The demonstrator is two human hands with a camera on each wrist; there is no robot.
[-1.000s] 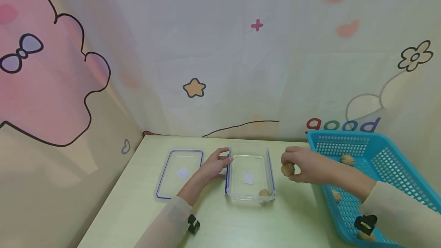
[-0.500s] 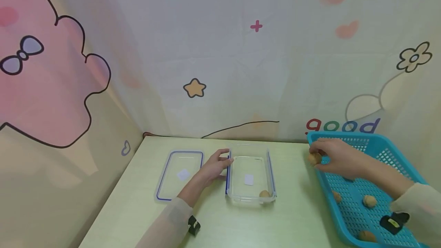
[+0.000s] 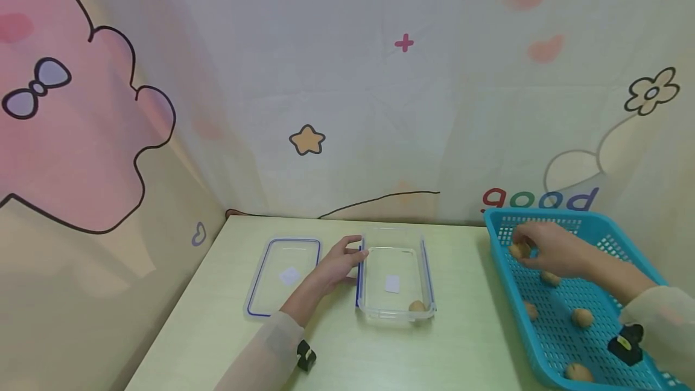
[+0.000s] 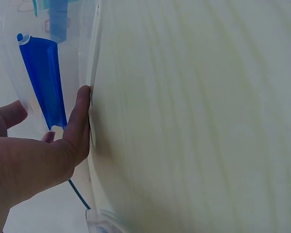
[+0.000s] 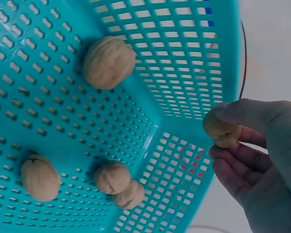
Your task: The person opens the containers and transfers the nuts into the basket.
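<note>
In the head view my right hand (image 3: 556, 249) is over the far left part of the blue plastic basket (image 3: 534, 343). It pinches a walnut (image 5: 223, 130) between thumb and fingertips, near the basket's rim in the right wrist view. Other walnuts lie on the basket floor, among them one walnut (image 3: 583, 318) near the middle and one walnut (image 3: 578, 372) at the near end. My left hand (image 3: 338, 263) rests against the left side of a clear plastic box (image 3: 396, 314), fingers spread about its blue clasp (image 4: 43, 82). A single walnut (image 3: 417, 306) sits in the box's near right corner.
A clear lid (image 3: 271, 279) with a blue seal lies flat left of the box, partly behind the left forearm. A white square label (image 3: 392, 283) shows in the box. The pale table (image 3: 347, 355) ends at a printed cloth backdrop (image 3: 353, 107).
The right hand, holding a walnut, has moved right from between box and basket to over the basket's far left part. The left hand and the box have stayed put.
</note>
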